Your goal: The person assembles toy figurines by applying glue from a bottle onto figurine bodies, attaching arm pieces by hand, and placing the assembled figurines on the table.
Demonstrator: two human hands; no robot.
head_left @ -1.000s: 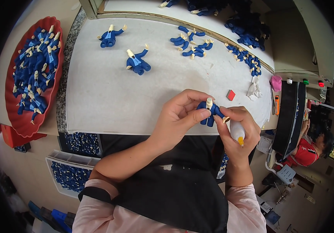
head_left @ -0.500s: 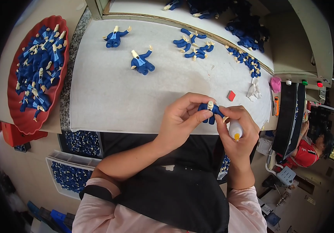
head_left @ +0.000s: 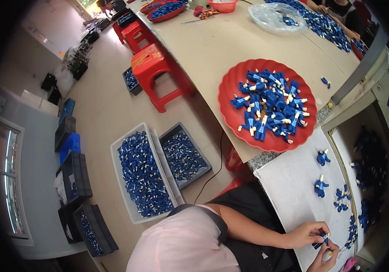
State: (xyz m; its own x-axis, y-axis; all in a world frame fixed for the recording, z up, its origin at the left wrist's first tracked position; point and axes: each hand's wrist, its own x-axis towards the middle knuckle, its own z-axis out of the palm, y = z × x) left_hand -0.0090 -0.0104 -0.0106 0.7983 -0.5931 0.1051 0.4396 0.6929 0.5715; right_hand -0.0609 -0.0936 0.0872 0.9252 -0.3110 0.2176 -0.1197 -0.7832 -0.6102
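Both hands' fingers pinched around one small blue figure, between fingertips.

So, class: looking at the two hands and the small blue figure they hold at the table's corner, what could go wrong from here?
1. The left hand and right hand pinch the small blue figure close to the edge of the white work mat; a slip might send it off the table.
2. The red tray of blue figures sits near the table's rim, so an elbow knock could tip it toward the grey floor bins.
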